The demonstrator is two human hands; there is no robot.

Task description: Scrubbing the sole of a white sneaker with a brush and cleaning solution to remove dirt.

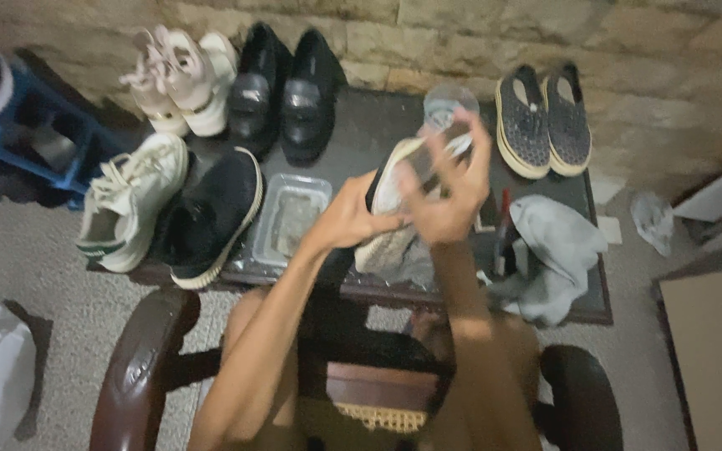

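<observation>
The scene is dim, lit by a weak warm light that falls from above and in front, brightest on the stone wall [645, 92] behind the table [378, 125]. The dark tabletop swallows detail, and the black shoes [282, 92] at its back merge into it. The white sneaker [131, 200] at the table's left end and the grey cloth [553, 250] at its right stand out pale. Both hands [440, 196] are smeared by motion blur, and so is the shoe [394, 209] they hold. Soft shadows gather under the table's front edge. The whole frame is grainy and slightly soft, and the corners fall off darker.
</observation>
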